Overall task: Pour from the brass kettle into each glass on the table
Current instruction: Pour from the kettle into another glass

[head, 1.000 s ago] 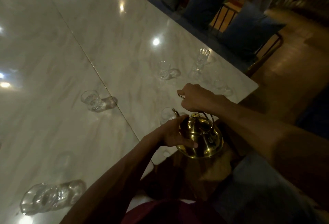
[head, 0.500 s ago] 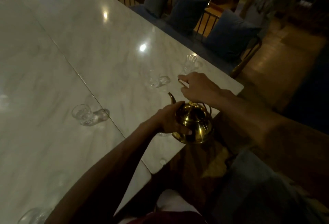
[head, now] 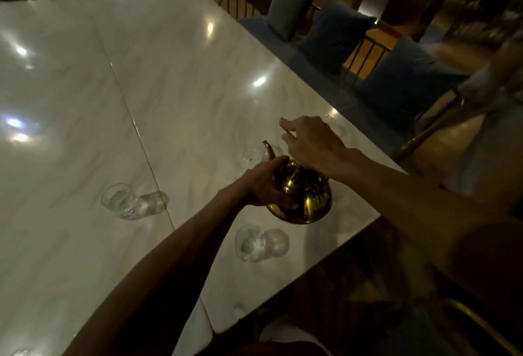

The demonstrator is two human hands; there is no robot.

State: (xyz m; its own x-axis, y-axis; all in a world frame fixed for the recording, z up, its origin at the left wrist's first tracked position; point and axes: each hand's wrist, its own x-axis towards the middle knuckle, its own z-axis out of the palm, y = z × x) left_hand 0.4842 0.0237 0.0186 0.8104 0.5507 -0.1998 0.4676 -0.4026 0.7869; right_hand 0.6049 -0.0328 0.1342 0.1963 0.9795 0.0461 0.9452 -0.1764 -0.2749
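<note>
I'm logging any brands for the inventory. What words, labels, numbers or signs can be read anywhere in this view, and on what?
None can be read.
Round brass kettle: no marking visible on its shiny side.
Clear drinking glasses: no print visible.
White marble table: bare of text.
Blue cushions: plain.
Background: too dark and blurred to tell.

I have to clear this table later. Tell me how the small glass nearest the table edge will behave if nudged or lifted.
The glass looks clear and thin-walled, so probably fragile. It stands on a polished marble table that reflects the lights, so a nudge would likely slide it rather than tip it. It sits close to the near edge, so a push that way risks a fall.
</note>
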